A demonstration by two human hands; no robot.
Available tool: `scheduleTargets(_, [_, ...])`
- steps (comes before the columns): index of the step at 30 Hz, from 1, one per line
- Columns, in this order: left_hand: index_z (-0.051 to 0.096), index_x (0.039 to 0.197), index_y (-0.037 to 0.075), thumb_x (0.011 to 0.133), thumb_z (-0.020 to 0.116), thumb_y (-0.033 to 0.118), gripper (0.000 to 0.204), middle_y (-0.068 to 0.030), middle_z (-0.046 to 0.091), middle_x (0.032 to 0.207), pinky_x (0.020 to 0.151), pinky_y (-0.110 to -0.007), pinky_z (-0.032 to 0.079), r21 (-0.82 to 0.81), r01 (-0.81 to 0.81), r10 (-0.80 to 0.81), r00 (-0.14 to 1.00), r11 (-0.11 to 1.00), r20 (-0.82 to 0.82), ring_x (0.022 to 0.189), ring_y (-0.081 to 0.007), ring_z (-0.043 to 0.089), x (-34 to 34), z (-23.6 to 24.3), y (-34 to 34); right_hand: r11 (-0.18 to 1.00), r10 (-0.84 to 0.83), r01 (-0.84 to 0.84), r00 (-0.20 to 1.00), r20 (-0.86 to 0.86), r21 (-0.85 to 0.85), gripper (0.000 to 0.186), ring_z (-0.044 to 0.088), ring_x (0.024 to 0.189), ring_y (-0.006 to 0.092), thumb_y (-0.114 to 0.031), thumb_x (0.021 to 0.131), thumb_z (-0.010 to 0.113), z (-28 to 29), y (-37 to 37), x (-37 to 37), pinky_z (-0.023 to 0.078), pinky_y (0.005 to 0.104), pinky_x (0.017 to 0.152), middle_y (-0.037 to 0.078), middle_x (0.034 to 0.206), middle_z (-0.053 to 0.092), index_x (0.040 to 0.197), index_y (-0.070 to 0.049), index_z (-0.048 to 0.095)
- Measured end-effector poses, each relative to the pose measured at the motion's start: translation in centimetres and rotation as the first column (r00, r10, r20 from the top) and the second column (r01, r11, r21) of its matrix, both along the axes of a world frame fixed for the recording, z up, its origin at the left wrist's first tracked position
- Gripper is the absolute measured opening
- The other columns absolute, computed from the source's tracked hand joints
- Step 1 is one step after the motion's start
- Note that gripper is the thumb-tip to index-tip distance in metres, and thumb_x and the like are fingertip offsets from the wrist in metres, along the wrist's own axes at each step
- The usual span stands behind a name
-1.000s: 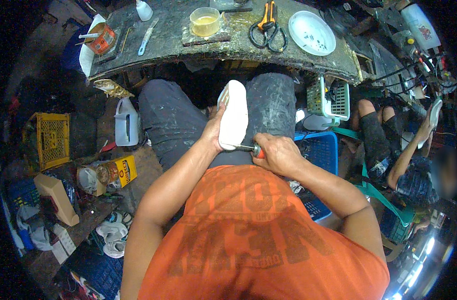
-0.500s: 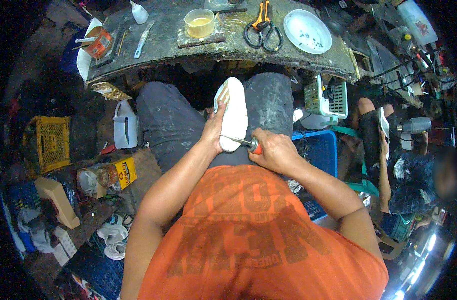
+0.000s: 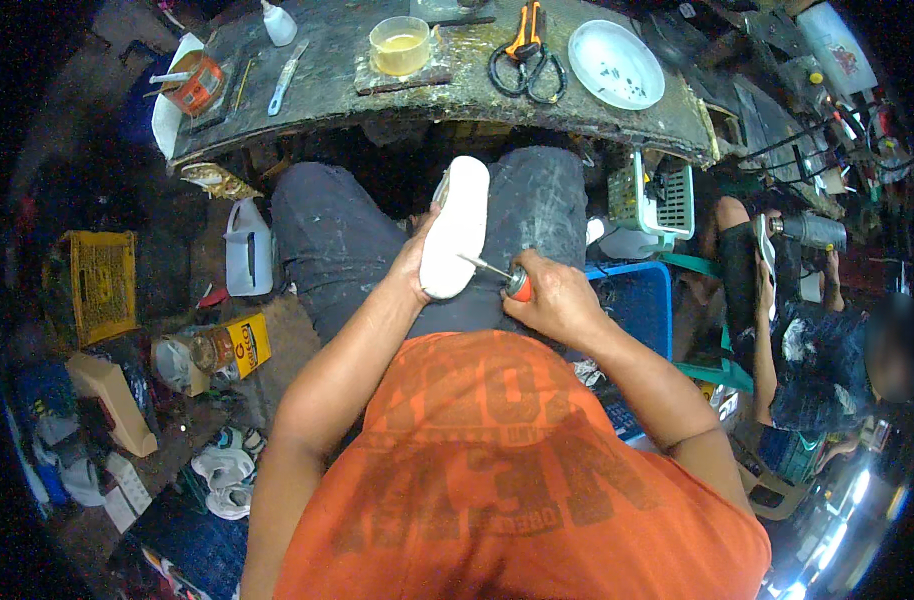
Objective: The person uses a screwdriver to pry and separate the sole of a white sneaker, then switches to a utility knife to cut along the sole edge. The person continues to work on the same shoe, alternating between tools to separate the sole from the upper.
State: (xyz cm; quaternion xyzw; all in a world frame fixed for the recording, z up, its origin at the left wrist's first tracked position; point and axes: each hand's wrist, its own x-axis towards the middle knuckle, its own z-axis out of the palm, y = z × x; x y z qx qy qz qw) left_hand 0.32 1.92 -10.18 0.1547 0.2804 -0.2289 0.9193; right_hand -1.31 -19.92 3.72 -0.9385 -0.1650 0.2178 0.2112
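Note:
A white shoe sole (image 3: 455,225) is held upright over my lap, its long side toward the bench. My left hand (image 3: 413,250) grips it along its left edge, with the fingers partly hidden behind it. My right hand (image 3: 552,295) is closed on a red-handled tool (image 3: 519,285), whose thin metal shaft reaches left to the sole's lower half; I cannot tell whether the tip is in it or only touching. Both hands are above my thighs.
The worn bench (image 3: 247,70) holds orange-handled scissors (image 3: 526,55), a tub (image 3: 398,45), a plate (image 3: 615,65) and a knife (image 3: 287,80). A blue crate (image 3: 657,315) and green basket (image 3: 652,195) stand right, a yellow crate (image 3: 105,285) left. A co-worker (image 3: 802,370) sits right.
The sole has shifted left and tilted, and the tool's shaft now points up-left onto its face instead of lying across the lower end. The co-worker's hand and footwear have moved left.

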Motion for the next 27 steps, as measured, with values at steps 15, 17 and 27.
scheduleTargets(15, [0.063,0.135,0.006,0.105,0.065,0.041,0.046,-0.0082,0.075,0.113,0.086,-0.04,0.064,-0.03,-0.106,0.108,0.993,0.994,0.038,0.098,-0.0226,0.074,0.5,-1.7,0.1,0.996,0.077,-0.075,0.997,0.031,-0.054,0.037,0.072,0.093,0.0461,-0.024,0.084,0.077,0.6,0.7,-0.6,0.058,0.0557,0.082,0.025,0.102,0.073,0.106,-0.002,0.057])
scheduleTargets(17, [0.063,0.135,0.006,0.104,0.065,0.041,0.046,-0.0083,0.074,0.113,0.086,-0.04,0.064,-0.059,-0.106,0.109,0.993,0.993,0.041,0.098,-0.0226,0.074,0.5,-1.7,0.1,0.995,0.089,-0.088,0.996,0.023,-0.047,0.038,0.072,0.093,0.0462,-0.024,0.084,0.077,0.5,0.6,-0.6,0.058,0.0558,0.082,0.025,0.102,0.073,0.106,-0.002,0.058])
scheduleTargets(27, [0.064,0.133,0.007,0.102,0.066,0.047,0.051,-0.0092,0.075,0.109,0.08,-0.042,0.065,-0.098,-0.073,0.077,0.996,0.993,0.038,0.094,-0.024,0.075,0.3,-1.3,0.4,0.988,0.151,-0.149,0.988,0.041,-0.041,0.039,0.073,0.092,0.0452,-0.025,0.084,0.079,0.5,0.5,-0.9,0.059,0.0544,0.082,0.025,0.101,0.072,0.107,-0.002,0.058])
